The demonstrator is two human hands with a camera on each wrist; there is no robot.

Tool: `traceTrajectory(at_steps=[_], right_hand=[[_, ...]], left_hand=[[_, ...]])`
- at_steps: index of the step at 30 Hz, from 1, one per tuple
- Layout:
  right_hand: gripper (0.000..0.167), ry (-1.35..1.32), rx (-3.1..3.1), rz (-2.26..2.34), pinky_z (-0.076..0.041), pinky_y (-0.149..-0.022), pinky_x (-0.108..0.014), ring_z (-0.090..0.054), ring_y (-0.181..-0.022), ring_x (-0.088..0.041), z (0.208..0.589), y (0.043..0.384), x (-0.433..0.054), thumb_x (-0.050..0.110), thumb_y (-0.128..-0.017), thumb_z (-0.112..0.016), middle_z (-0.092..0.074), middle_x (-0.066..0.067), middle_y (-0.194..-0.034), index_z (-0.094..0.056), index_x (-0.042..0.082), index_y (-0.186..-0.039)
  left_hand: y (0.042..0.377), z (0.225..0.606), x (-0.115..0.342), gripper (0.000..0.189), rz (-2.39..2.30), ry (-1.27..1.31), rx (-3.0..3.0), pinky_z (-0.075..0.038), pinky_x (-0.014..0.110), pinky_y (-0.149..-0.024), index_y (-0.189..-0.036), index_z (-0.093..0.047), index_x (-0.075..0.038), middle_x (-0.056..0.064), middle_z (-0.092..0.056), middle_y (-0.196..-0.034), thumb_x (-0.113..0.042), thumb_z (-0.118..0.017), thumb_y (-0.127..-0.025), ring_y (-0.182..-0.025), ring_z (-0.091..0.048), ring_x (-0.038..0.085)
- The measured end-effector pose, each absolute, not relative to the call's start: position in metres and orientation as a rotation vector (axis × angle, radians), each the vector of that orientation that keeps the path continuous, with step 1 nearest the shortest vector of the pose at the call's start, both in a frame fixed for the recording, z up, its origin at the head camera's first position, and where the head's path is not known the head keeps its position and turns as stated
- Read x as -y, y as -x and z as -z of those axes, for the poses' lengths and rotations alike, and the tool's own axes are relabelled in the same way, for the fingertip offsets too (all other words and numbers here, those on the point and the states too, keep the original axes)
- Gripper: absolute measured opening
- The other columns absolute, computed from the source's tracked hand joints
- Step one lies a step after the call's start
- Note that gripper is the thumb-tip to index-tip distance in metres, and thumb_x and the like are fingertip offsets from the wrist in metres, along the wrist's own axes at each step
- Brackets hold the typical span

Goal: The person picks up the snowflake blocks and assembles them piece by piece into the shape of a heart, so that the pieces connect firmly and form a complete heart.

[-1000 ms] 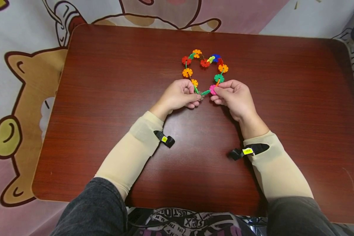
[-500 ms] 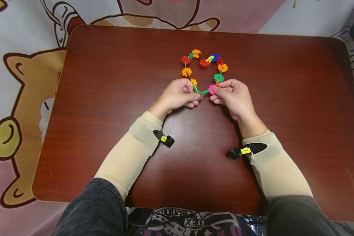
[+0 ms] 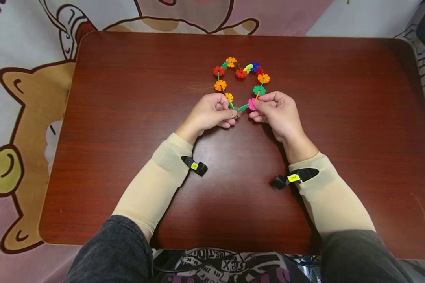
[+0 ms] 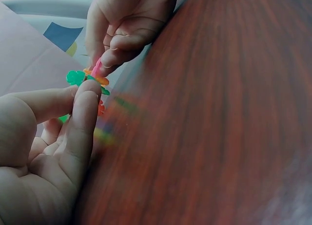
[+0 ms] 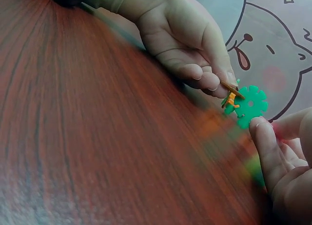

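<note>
Several coloured snowflake discs, slotted together, form a heart-shaped ring on the table in the head view. My left hand (image 3: 212,112) pinches a brown disc (image 3: 237,113) at the ring's near tip, partly covered by the thumb. Just to the right, my right hand (image 3: 277,113) holds a pink disc (image 3: 252,104) between thumb and forefinger. A green disc (image 3: 242,107) bridges these two. In the right wrist view, that green disc (image 5: 253,102) stands large between both hands' fingertips. Red, orange and blue discs, such as this orange disc (image 3: 220,85), make up the far part.
The ring rests toward the back of a brown wooden table (image 3: 145,78) with rounded corners. Cartoon-printed cloth (image 3: 32,118) surrounds the table's left and far sides. Black straps with small wrist devices (image 3: 200,168) sit on both sleeves.
The head view has shifted a little, so hands and ring appear slightly farther left. Both hands keep their hold on the same discs; the ring keeps its shape.
</note>
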State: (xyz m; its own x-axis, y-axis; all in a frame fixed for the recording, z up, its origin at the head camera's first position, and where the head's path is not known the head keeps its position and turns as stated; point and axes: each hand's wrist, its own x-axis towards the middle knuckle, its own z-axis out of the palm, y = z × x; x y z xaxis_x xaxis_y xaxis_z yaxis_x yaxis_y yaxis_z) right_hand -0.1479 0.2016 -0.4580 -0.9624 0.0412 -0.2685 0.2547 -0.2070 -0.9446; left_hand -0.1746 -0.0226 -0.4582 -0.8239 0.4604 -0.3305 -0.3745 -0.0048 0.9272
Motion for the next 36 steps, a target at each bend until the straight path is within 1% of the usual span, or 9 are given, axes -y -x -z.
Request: traceTrajectory(at_steps=[6,12,19,23,27,32,36], right_hand=[[0.022,-0.366,-1.882,2.337,-0.061,-0.058,-0.029,-0.075,-0.060,-0.018,0.4581,0.1478,-0.2005,-0.004,-0.094,-0.078,-0.078,-0.015,-0.083,-0.060,-0.004,-0.107],[0.024,-0.300,-1.937,2.272,-0.062,-0.059,-0.030,-0.075,-0.061,-0.019,0.4582,0.1469,-0.2011,-0.001,-0.093,-0.081,-0.078,-0.017,-0.087,-0.062,-0.005,-0.107],[0.019,-0.250,-2.024,2.176,-0.061,-0.059,-0.028,-0.075,-0.061,-0.017,0.4585,0.1463,-0.2004,-0.003,-0.094,-0.079,-0.079,-0.013,-0.085,-0.062,-0.007,-0.102],[0.016,-0.245,-2.028,2.135,-0.061,-0.059,-0.027,-0.075,-0.061,-0.016,0.4573,0.1460,-0.1991,-0.004,-0.095,-0.076,-0.079,-0.011,-0.085,-0.062,-0.007,-0.103],[0.018,-0.258,-2.052,2.088,-0.061,-0.060,-0.027,-0.076,-0.062,-0.016,0.4551,0.1455,-0.1982,-0.002,-0.096,-0.077,-0.079,-0.012,-0.085,-0.062,-0.007,-0.105],[0.022,-0.285,-2.111,2.026,-0.062,-0.061,-0.028,-0.076,-0.064,-0.017,0.4549,0.1455,-0.1992,0.004,-0.097,-0.078,-0.079,-0.014,-0.086,-0.062,-0.006,-0.109],[0.021,-0.275,-2.108,2.044,-0.062,-0.063,-0.029,-0.076,-0.064,-0.016,0.4564,0.1461,-0.2003,0.003,-0.098,-0.076,-0.078,-0.014,-0.087,-0.062,-0.007,-0.109]], left_hand=[[0.1744,0.4593,0.0227,0.025,-1.888,-0.098,-1.714,-0.063,0.031,-0.062,-0.087,-0.051,0.000,0.018,-0.074,-0.082,0.006,-0.073,-0.097,-0.066,-0.074,0.017],[0.1738,0.4577,0.0220,0.025,-1.874,-0.093,-1.733,-0.062,0.031,-0.062,-0.087,-0.051,0.000,0.017,-0.074,-0.081,0.006,-0.073,-0.097,-0.067,-0.074,0.017],[0.1720,0.4557,0.0228,0.024,-1.821,-0.127,-1.788,-0.063,0.032,-0.063,-0.087,-0.054,0.003,0.018,-0.075,-0.081,0.006,-0.076,-0.096,-0.066,-0.074,0.017],[0.1711,0.4548,0.0226,0.023,-1.821,-0.124,-1.791,-0.063,0.032,-0.063,-0.087,-0.055,0.004,0.018,-0.074,-0.079,0.007,-0.076,-0.095,-0.065,-0.074,0.017],[0.1710,0.4542,0.0214,0.022,-1.821,-0.128,-1.794,-0.063,0.031,-0.063,-0.087,-0.055,0.004,0.019,-0.074,-0.080,0.006,-0.076,-0.095,-0.065,-0.074,0.017],[0.1707,0.4548,0.0211,0.021,-1.783,-0.171,-1.820,-0.063,0.033,-0.064,-0.093,-0.059,0.003,0.020,-0.076,-0.084,0.000,-0.079,-0.095,-0.069,-0.076,0.020],[0.1698,0.4554,0.0245,0.019,-1.696,-0.219,-1.878,-0.063,0.035,-0.063,-0.096,-0.064,0.001,0.016,-0.078,-0.086,-0.007,-0.081,-0.095,-0.072,-0.077,0.022]])
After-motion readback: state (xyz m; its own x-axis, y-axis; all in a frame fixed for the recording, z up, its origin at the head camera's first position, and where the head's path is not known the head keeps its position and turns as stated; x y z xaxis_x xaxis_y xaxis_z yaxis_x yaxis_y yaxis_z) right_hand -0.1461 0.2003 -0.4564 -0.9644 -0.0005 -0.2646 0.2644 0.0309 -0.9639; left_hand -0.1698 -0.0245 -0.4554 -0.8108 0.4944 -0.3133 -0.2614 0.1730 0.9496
